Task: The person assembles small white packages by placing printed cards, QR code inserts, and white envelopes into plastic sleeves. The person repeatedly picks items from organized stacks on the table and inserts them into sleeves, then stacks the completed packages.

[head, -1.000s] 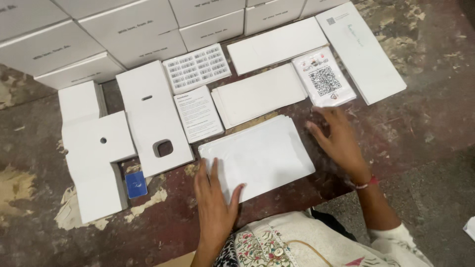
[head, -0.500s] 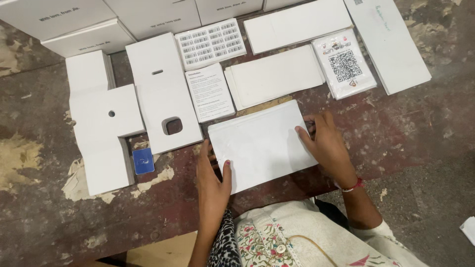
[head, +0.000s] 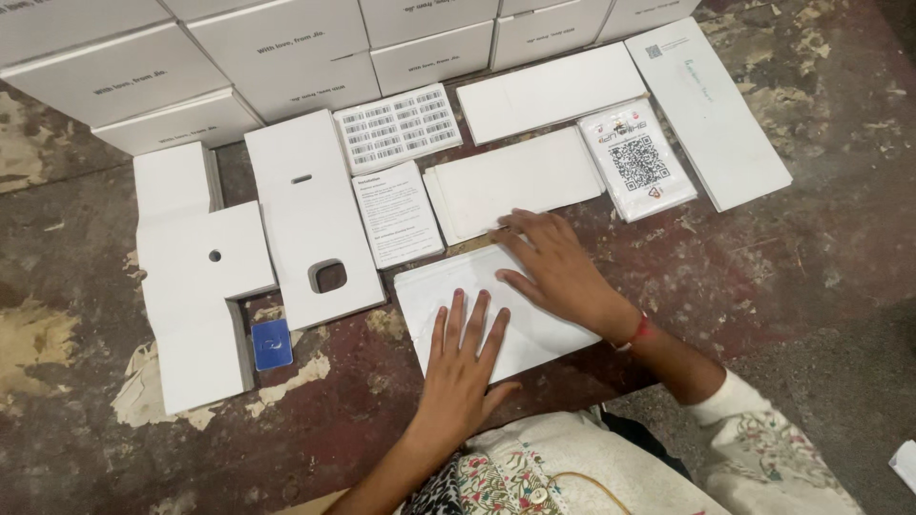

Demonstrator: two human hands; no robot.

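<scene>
Pressing flat, the left hand [head: 465, 367] lies fingers spread on the white sheet [head: 448, 291], near its front edge. Right hand [head: 558, 267] rests open across the sheet's far edge, fingertips touching the card stack [head: 515, 181] beyond. Bare floor [head: 763, 286] lies open to its right.
</scene>
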